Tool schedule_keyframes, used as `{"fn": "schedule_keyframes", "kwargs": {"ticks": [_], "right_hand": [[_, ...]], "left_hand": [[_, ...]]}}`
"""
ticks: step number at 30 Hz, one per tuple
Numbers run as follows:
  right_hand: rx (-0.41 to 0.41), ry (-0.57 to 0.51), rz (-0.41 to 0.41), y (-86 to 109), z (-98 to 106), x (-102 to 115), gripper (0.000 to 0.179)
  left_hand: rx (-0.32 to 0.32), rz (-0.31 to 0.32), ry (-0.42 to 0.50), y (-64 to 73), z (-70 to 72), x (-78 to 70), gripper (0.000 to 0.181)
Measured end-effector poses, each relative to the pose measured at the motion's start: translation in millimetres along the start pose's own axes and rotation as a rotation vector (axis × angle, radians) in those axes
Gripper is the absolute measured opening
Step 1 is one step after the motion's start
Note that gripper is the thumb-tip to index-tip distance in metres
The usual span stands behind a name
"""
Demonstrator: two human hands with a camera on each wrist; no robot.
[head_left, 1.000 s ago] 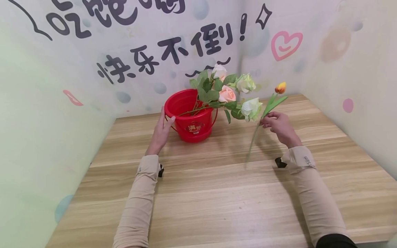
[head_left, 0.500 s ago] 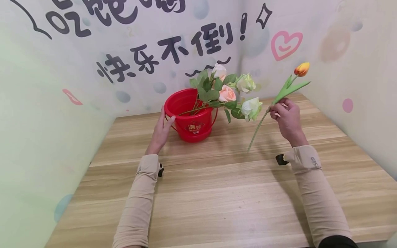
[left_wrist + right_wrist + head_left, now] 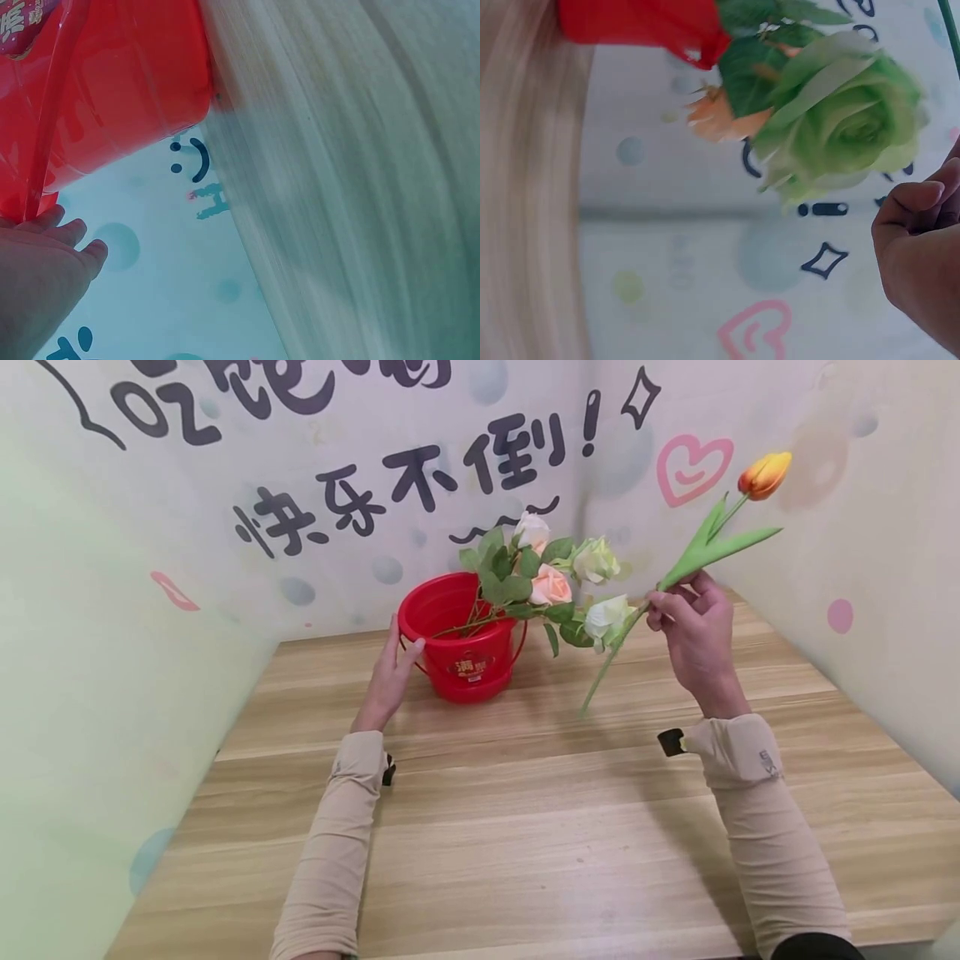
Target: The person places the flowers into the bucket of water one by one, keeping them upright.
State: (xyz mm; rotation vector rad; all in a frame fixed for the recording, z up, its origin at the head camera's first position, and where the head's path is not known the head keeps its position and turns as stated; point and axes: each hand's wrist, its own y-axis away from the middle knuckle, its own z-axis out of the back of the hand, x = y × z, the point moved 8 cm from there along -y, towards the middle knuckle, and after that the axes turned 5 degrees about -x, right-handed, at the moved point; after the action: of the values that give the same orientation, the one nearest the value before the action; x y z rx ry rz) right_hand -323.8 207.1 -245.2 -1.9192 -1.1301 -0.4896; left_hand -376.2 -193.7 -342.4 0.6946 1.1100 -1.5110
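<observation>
A red bucket (image 3: 468,668) stands upright on the wooden table, several artificial roses (image 3: 551,585) leaning out over its right rim. My left hand (image 3: 385,681) rests against the bucket's left side near the rim, its fingers fairly straight. In the left wrist view those fingers (image 3: 66,234) touch the bucket by its red handle (image 3: 49,127). To the right, my right hand (image 3: 696,639) pinches an orange-yellow tulip (image 3: 765,475) by its green stem, bloom up and right, stem end down and left. A pale green rose (image 3: 847,112) hangs close to my right hand in the right wrist view.
The wooden table (image 3: 495,843) meets a back wall (image 3: 360,577) printed with dark characters and a pink heart. Side walls rise at left and right. The rose heads stick out between the bucket and my right hand.
My right hand has lifted the tulip and tilted it, the bloom going up and to the right, the stem end shifting slightly left. My left hand and the bucket stay in place.
</observation>
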Motion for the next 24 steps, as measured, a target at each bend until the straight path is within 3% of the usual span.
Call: {"fn": "schedule_keyframes", "kwargs": {"ticks": [10, 19, 24], "right_hand": [[0.060, -0.068, 0.029, 13.4, -43, 16, 0.014], [0.102, 0.091, -0.047, 26.8, -80, -11, 0.023], [0.070, 0.173, -0.077, 29.9, -90, -30, 0.021]], "left_hand": [[0.003, -0.011, -0.006, -2.3, -1.1, -2.6, 0.082], [0.003, -0.003, -0.009, -0.5, -0.8, -2.1, 0.084], [0.002, -0.013, -0.002, 0.5, -0.2, -1.8, 0.083]]}}
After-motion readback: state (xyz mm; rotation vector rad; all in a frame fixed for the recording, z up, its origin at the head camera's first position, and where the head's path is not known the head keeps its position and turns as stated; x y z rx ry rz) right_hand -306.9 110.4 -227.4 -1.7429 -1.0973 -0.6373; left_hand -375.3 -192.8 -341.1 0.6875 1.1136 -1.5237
